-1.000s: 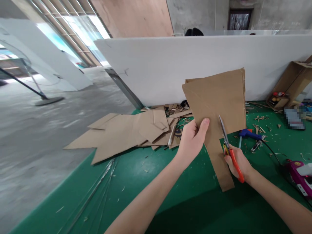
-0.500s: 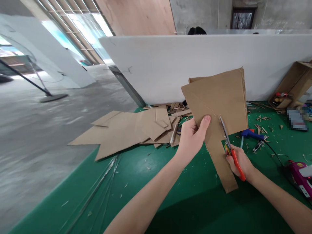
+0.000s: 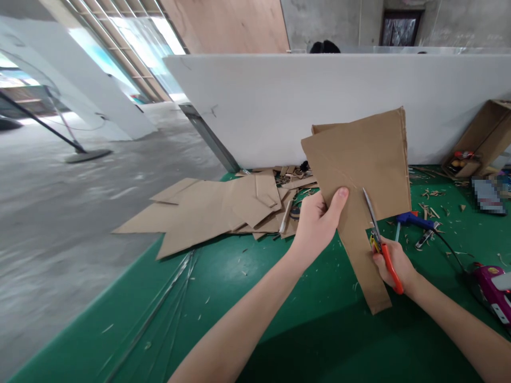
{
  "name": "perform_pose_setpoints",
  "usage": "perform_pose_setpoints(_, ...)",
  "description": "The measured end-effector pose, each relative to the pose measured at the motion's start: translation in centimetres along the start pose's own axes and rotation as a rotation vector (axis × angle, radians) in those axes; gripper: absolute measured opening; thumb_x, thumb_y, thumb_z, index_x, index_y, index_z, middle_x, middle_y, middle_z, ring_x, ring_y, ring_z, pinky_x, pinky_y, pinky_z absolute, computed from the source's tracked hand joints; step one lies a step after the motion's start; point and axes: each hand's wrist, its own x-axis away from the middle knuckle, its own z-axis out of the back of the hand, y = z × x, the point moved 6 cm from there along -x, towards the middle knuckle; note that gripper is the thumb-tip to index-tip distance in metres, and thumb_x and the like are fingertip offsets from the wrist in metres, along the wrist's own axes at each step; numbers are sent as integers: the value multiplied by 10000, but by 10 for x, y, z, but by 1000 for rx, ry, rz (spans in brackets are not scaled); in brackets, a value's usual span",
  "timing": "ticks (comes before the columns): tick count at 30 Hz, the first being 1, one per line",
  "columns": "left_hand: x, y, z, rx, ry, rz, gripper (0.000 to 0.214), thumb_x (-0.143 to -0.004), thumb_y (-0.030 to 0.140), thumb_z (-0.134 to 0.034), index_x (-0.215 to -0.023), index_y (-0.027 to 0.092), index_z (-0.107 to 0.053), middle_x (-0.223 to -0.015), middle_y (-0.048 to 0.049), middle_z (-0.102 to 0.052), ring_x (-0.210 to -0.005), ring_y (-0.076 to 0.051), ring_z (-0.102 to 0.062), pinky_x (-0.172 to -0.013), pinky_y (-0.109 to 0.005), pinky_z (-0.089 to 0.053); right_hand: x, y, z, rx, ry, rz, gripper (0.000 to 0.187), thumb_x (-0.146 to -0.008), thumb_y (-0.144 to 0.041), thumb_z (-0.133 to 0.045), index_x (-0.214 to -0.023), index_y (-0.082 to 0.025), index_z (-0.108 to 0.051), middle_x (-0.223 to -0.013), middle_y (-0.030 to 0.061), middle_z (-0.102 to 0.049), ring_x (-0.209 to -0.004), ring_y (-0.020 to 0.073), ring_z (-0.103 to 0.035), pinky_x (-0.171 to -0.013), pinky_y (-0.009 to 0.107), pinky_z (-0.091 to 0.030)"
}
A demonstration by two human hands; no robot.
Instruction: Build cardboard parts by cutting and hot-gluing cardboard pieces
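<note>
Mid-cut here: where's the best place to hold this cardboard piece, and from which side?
Grip the cardboard piece at its lower left edge, coming from the left, as the left hand does, with the thumb on the front face. That is clear of the scissors in the right hand. The narrow strip below would likely flex.

Green mat flooring (image 3: 279, 330) covers 6 o'clock. Bare grey concrete floor (image 3: 59, 223) lies at 9 o'clock. A long white partition panel (image 3: 271, 106) spans 12 to 3 o'clock. Daylight enters through slatted windows (image 3: 131, 42) at 11 o'clock, beside a brown plywood sheet (image 3: 227, 24).
</note>
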Motion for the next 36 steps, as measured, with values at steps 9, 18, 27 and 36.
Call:
perform_pose_setpoints(9,1,1,-1,21,-12,13,375,-905,506,-560,-712,184,-561,-668,-11,-568,-605,-124,-498,-523,-226,-425,1,0,0,7,19,-10,244,-875,-314,-449,-656,-239,-373,-621,9,-504,-527,152,-507,-518,262,-421)
perform_pose_setpoints(18,1,1,-3,34,-21,22,405,-890,532,-563,-678,188,-534,-659,-12,-573,-624,-132,-520,-539,-226,-447,4,5,-3,39,23,6,314,-916,-374,-438,-642,-241,-363,-620,11,-503,-523,150,-514,-520,266,-427)
perform_pose_setpoints(27,0,-2,-3,70,-17,24,363,-895,472,-570,-674,184,-550,-649,0,-550,-600,-117,-482,-530,-225,-411,4,2,-2,43,40,38,326,-929,-373,-421,-637,-243,-356,-615,18,-513,-521,156,-529,-512,266,-424)
perform_pose_setpoints(36,-1,-5,-5,117,-23,50,375,-881,513,-583,-711,179,-575,-679,-11,-595,-618,-124,-506,-552,-232,-432,4,3,-1,49,46,20,303,-936,-370,-420,-665,-236,-398,-606,6,-507,-503,147,-520,-511,260,-421)
